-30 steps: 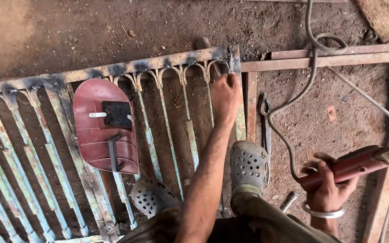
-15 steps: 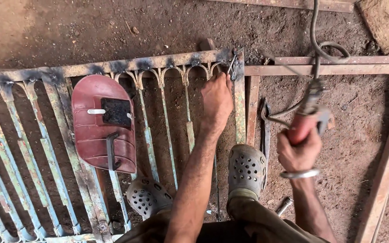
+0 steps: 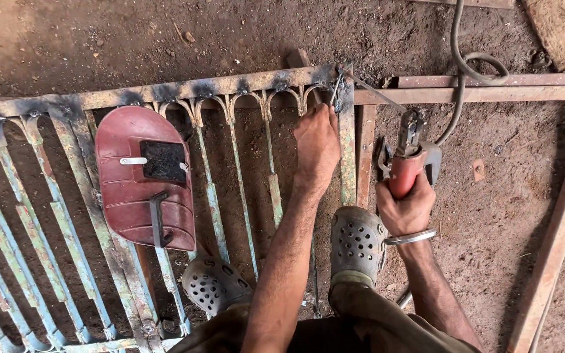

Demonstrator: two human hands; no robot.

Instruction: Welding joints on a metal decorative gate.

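red welding mask [image 3: 144,186] on grille; grey perforated clogs [image 3: 356,243]; dirt floor [image 3: 132,39].
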